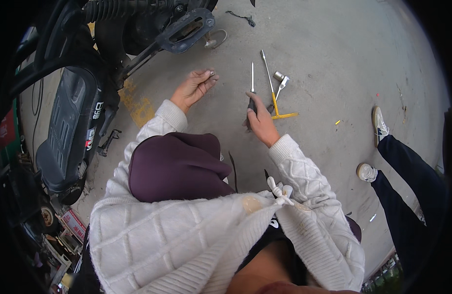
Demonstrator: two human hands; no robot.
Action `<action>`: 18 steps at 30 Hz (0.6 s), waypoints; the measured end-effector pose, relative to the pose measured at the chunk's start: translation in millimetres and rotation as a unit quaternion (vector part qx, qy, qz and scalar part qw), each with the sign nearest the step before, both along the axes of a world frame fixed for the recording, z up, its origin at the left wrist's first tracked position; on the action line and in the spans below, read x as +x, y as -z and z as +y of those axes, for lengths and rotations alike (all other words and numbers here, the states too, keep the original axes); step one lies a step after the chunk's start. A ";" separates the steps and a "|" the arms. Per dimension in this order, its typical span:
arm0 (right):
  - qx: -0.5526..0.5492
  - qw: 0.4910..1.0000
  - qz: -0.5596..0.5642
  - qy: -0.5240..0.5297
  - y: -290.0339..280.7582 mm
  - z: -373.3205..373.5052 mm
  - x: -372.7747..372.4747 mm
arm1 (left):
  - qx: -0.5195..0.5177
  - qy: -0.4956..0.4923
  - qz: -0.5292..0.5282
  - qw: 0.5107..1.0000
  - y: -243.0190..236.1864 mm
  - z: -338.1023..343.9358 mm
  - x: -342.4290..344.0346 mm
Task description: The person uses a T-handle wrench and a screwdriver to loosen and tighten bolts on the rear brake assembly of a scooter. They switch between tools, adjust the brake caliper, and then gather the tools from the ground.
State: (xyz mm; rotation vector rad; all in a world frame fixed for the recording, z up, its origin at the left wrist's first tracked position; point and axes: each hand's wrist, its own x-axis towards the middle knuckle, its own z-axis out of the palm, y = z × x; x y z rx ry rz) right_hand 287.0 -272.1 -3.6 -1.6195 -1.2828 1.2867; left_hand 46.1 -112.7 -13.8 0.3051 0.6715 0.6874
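Observation:
My left hand [196,87] is closed in a pinch, with a small metal piece [212,73], perhaps a nut, at its fingertips. It hovers over the floor below the motor scooter's black parts. My right hand [260,120] is wrapped round the dark handle of a screwdriver [252,79], whose bare shaft points away from me. Just right of that hand, a yellow T-handle socket wrench [285,116] lies on the floor, its long shaft running away from me. Beside it lies a silver ratchet wrench [283,84] with a socket on its head; its handle end is partly hidden.
The black scooter [64,127] stands along my left, its footboard and a looped black metal bracket [187,32] nearest. Another person's legs [402,166] in dark trousers and pale shoes are at right. A black strap [241,18] lies on the concrete floor [333,59] at the far side.

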 end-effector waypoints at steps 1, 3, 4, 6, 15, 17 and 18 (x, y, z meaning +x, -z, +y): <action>-0.002 0.999 0.045 0.026 -20.9 -8.4 -0.5 | 0.018 -0.024 0.028 0.999 -4.0 6.6 3.0; 0.013 0.996 0.080 0.041 -52.3 -11.1 -7.7 | 0.049 -0.046 0.043 0.997 -12.3 12.8 8.9; 0.026 0.997 0.070 0.032 -64.2 -11.8 -12.0 | 0.074 -0.059 0.028 0.995 -16.4 12.2 9.4; 0.042 0.998 0.049 0.015 -80.9 -13.1 -20.0 | 0.046 -0.089 -0.006 0.995 -24.7 12.3 6.3; 0.113 0.993 -0.005 -0.036 -90.4 -20.9 -28.4 | -0.077 -0.193 0.052 0.977 -57.7 -11.4 -0.6; 0.129 0.991 -0.016 -0.028 -90.6 -22.4 -26.7 | -0.082 -0.192 0.063 0.976 -62.2 -12.9 6.8; 0.134 0.991 -0.015 -0.020 -90.7 -22.9 -25.4 | -0.090 -0.194 0.064 0.975 -63.4 -12.7 10.9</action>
